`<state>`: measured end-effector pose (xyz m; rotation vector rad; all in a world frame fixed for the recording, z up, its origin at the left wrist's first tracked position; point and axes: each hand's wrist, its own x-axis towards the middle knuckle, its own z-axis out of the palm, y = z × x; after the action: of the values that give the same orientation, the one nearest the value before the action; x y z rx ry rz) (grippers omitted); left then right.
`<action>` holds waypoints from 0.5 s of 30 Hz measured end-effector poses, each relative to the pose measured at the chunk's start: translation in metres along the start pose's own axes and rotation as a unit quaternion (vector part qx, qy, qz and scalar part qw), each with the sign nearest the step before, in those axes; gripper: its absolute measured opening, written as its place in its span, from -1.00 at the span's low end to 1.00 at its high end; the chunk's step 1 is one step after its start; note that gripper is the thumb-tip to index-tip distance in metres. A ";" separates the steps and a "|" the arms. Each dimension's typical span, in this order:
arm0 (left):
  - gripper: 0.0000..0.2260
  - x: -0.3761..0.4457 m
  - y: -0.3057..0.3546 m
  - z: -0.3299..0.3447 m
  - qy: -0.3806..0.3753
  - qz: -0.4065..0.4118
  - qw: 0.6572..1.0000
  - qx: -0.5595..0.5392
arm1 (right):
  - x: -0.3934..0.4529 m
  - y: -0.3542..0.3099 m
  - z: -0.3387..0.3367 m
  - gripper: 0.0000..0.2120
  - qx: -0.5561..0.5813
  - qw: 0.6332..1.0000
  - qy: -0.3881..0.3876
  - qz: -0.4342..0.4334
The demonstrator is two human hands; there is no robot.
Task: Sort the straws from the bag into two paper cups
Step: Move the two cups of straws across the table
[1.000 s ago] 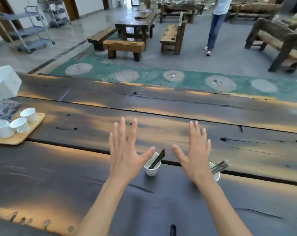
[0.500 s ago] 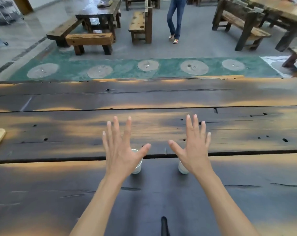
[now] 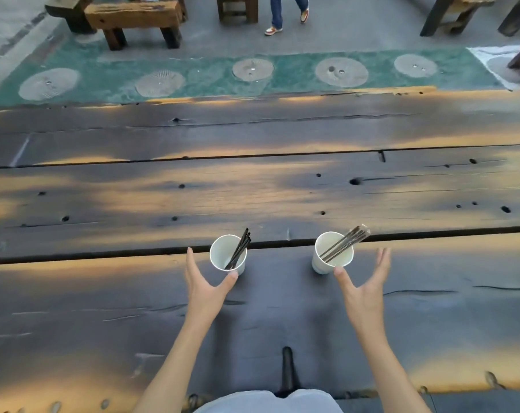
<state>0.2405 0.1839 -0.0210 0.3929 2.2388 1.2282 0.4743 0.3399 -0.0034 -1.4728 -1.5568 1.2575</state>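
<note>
Left hand (image 3: 206, 286): mine, open, fingers straight and spread, thumb tip touching or just short of the near rim of the left cup; I cannot tell which. It holds nothing.
Right hand (image 3: 364, 289): mine, open, palm turned inward, fingers spread, thumb tip just below the right cup, fingers out to its right. It holds nothing.
Left cup (image 3: 226, 254): white paper, upright on the table (image 3: 103, 308), near the plank seam.
Black straws (image 3: 240, 248): several, bare, leaning up and right out of the left cup.
Right cup (image 3: 331, 251): white paper, upright, well apart from the left cup.
Wrapped straws (image 3: 346, 242): several, in clear wrap, leaning up and right out of the right cup.
Bag: not in view.
Task state: by my judgement sorted, 1 kind per cup, 2 cups filled.
Step in hand: clearing my hands from the cups.
How to do it well: draw both hands straight back toward me and keep the thumbs off the rims. The cups are light and the leaning straws load them to the right, so a brush could tip them.
Change from 0.5 s ago: my hands were higher, backs up, covering most of both cups. Now they sit lower and wider, and cups and straws show in full.
Change in view: my head has tipped down; my shirt (image 3: 267, 403) shows at the bottom edge.
</note>
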 end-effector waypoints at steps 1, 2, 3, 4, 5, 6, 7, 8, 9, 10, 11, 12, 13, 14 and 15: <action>0.04 0.000 -0.003 0.002 -0.005 -0.010 1.000 -0.010 | 0.000 0.008 0.001 0.03 0.009 1.000 -0.006 0.016; 0.03 0.001 -0.006 0.004 -0.009 -0.018 1.000 -0.018 | 0.001 0.014 0.002 0.03 0.017 0.999 -0.016 0.037; 0.04 0.003 -0.009 0.007 -0.011 -0.025 0.999 -0.023 | 0.002 0.018 0.004 0.04 0.023 0.998 -0.026 0.057; 0.04 0.006 -0.011 0.010 -0.013 -0.033 0.999 -0.027 | 0.004 0.023 0.006 0.04 0.028 0.996 -0.035 0.073; 0.04 0.008 -0.013 0.012 -0.015 -0.042 0.999 -0.032 | 0.006 0.026 0.008 0.05 0.033 0.995 -0.044 0.086; 0.04 0.010 -0.014 0.015 -0.016 -0.050 0.998 -0.038 | 0.008 0.029 0.011 0.05 0.040 0.993 -0.052 0.095; 0.04 0.012 -0.015 0.018 -0.017 -0.060 0.997 -0.045 | 0.010 0.033 0.013 0.04 0.045 0.992 -0.058 0.102; 0.03 0.014 -0.015 0.020 -0.017 -0.066 0.996 -0.053 | 0.014 0.036 0.016 0.04 0.049 0.991 -0.062 0.108; 0.01 0.016 -0.014 0.023 -0.017 -0.071 0.995 -0.063 | 0.017 0.039 0.019 0.03 0.052 0.990 -0.065 0.113; -0.01 0.017 -0.013 0.025 -0.017 -0.073 0.995 -0.073 | 0.020 0.041 0.021 0.03 0.057 0.989 -0.068 0.118; -0.02 0.019 -0.011 0.028 -0.018 -0.072 0.994 -0.082 | 0.022 0.043 0.023 0.02 0.065 0.988 -0.071 0.120; -0.03 0.020 -0.011 0.030 -0.021 -0.070 0.993 -0.090 | 0.025 0.045 0.025 0.01 0.076 0.987 -0.077 0.121; -0.03 0.023 -0.011 0.032 -0.023 -0.068 0.993 -0.096 | 0.028 0.047 0.027 -0.01 0.087 0.986 -0.082 0.119; -0.03 0.025 -0.011 0.033 -0.025 -0.067 0.993 -0.099 | 0.031 0.050 0.029 -0.03 0.097 0.985 -0.086 0.115; -0.03 0.027 -0.011 0.035 -0.023 -0.067 0.992 -0.101 | 0.034 0.051 0.031 -0.05 0.102 0.985 -0.086 0.113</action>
<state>0.2394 0.2150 -0.0538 0.1871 2.0420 1.3438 0.4586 0.3623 -0.0666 -1.4704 -1.3464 1.6615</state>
